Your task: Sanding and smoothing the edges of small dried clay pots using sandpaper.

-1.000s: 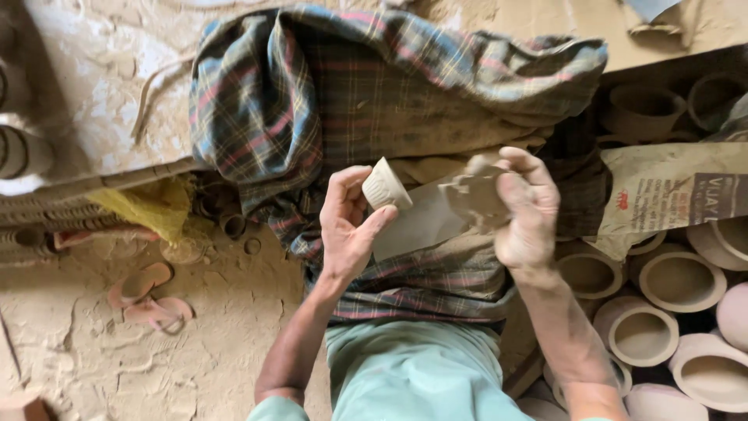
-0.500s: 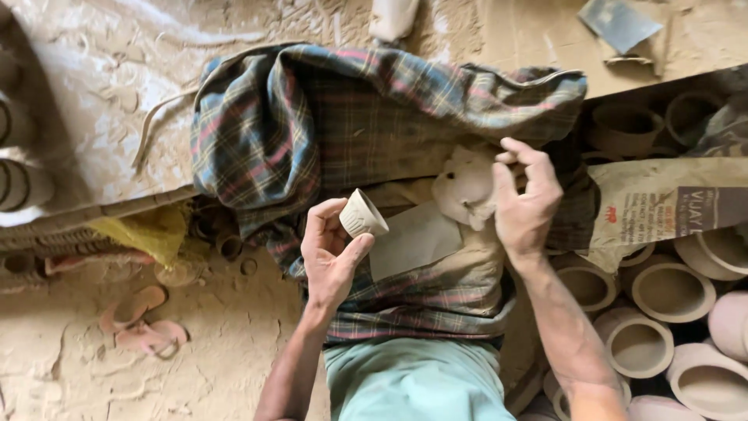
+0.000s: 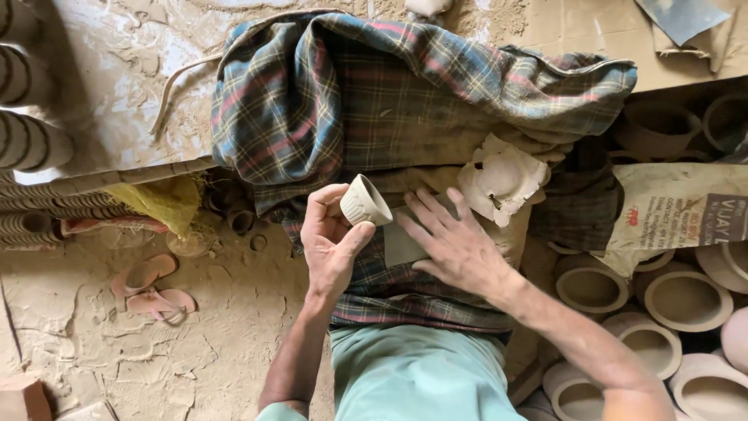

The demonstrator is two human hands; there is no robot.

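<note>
Head view: grey slab (image 3: 405, 243) half under right hand (image 3: 456, 249)

The left hand (image 3: 331, 242) holds a cup (image 3: 365, 201) above the cloth (image 3: 405, 101), which lies across the lap. Just right of the cup, the right hand (image 3: 456, 245) rests flat on a slab (image 3: 405, 248) on the cloth. A clay scrap (image 3: 501, 178) lies far right of that hand. Pots (image 3: 686, 300) crowd the right side. Sandals (image 3: 156, 290) lie on the floor (image 3: 93, 343) at left, with stacked cups (image 3: 27, 140) beyond them.

Left hand (image 3: 331, 242) raised, fingers curled in grip; right hand (image 3: 456, 245) flat, fingers spread.
</note>
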